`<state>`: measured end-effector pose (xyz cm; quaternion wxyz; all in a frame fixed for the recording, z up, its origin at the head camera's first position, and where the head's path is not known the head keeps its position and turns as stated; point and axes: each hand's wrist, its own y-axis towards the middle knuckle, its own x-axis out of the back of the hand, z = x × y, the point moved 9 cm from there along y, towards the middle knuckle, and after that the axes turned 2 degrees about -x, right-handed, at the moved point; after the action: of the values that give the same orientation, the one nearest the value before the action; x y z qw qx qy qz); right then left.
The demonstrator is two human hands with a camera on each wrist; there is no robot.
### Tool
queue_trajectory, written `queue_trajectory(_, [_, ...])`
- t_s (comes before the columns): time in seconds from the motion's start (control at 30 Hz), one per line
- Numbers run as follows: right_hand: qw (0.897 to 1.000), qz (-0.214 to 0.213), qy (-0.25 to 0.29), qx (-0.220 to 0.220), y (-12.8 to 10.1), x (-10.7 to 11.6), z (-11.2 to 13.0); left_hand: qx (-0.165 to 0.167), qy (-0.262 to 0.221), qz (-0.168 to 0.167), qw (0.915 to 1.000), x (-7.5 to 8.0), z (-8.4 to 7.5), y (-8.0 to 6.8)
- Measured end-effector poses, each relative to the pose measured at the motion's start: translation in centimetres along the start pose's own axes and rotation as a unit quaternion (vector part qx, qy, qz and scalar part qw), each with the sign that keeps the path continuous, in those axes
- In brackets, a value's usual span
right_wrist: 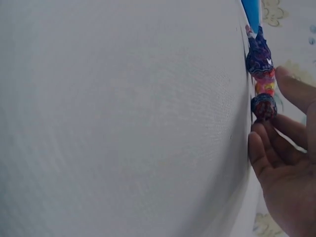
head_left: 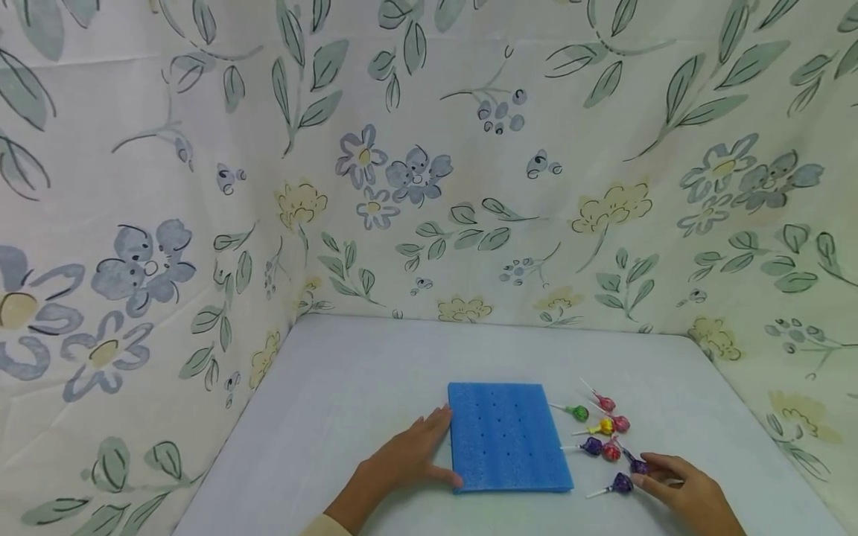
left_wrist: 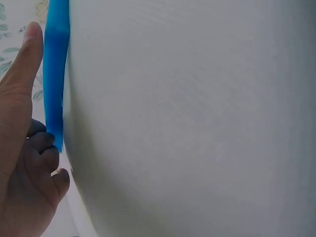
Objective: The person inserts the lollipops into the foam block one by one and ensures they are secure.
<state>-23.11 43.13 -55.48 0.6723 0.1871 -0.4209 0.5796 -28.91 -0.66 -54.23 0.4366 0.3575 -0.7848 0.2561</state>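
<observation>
Nearest to us, our right hand [head_left: 690, 493] rests on the pale surface [head_left: 348, 387], its fingers [right_wrist: 264, 155] loosely curled and reaching the dark purple lollipop [head_left: 638, 466]; whether they already pinch it or only touch it, we cannot tell. Another purple lollipop [head_left: 622, 484] lies just beside them. Our left hand [head_left: 405, 458] lies flat against the left edge of the blue foam block [head_left: 506, 437], fingers straight and together, thumb at its near corner, steadying it. We judge the work barely begun: every hole in the block we can see is empty, and the remaining lollipops [head_left: 599, 428] lie loose in a cluster just right of the block.
</observation>
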Motion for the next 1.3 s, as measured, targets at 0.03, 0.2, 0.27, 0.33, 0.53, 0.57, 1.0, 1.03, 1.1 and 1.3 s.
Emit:
queue_trajectory(0.03, [1.0,0.0,-0.001,0.001,0.0,0.0,0.0,-0.002,0.005,0.0,1.0,0.0,-0.1,0.0])
queue_trajectory(0.2, [1.0,0.001,-0.009,0.011,0.1,-0.2,0.2,-0.015,0.033,-0.003,0.9994,0.1,-0.8,0.4])
queue_trajectory(0.27, [1.0,0.0,-0.015,0.018,0.2,-0.2,0.3,-0.02,0.046,-0.004,0.9987,0.1,-1.0,0.6])
queue_trajectory(0.33, [1.0,-0.002,-0.017,0.021,0.2,-0.1,0.4,-0.02,0.058,-0.005,0.9981,0.0,-1.1,0.7])
queue_trajectory(0.53, [1.0,0.001,-0.018,0.025,0.5,-0.3,0.4,-0.01,0.077,0.001,0.997,-0.1,-1.3,0.9])
queue_trajectory(0.57, [0.999,0.001,-0.02,0.026,0.5,-0.3,0.4,-0.009,0.078,0.003,0.9969,-0.1,-1.3,0.9])
queue_trajectory(1.0, [0.998,-0.011,-0.037,0.048,0.6,-0.2,0.6,-0.006,0.074,0.004,0.9972,0.1,-1.5,1.0])
queue_trajectory(1.03, [0.998,-0.012,-0.037,0.044,0.6,-0.1,0.6,-0.005,0.071,0.003,0.9974,0.1,-1.5,1.0])
queue_trajectory(1.1, [0.999,-0.012,-0.036,0.035,0.5,-0.1,0.4,-0.006,0.064,0.001,0.998,0.1,-1.6,0.9])
queue_trajectory(1.3, [1.0,-0.008,-0.011,0.006,0.2,0.1,0.0,-0.006,0.037,-0.006,0.9993,0.3,-1.8,0.6])
